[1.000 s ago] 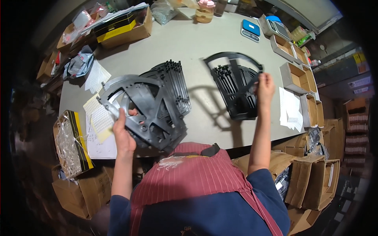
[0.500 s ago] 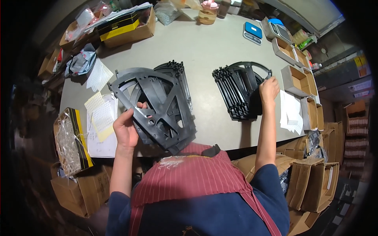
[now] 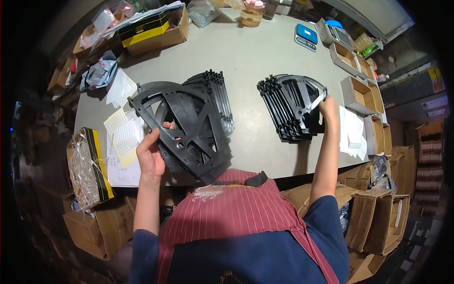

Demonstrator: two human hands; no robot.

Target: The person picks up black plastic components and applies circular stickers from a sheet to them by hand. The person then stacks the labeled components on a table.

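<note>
Box (image 3: 100, 163) of clear plastic (image 3: 83, 168), black frames (image 3: 191, 135)

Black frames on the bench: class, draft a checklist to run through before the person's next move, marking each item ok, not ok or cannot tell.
1. Left hand holding the near black frames: ok.
2. Right hand at the right-hand stack's outer edge: ok.
3. Right fingertips closed on a frame: cannot tell, they are hidden.
4. Right-hand stack squared up: not ok, its frames are fanned out.
5. Right-hand stack apart from the white sheets: ok.
</note>
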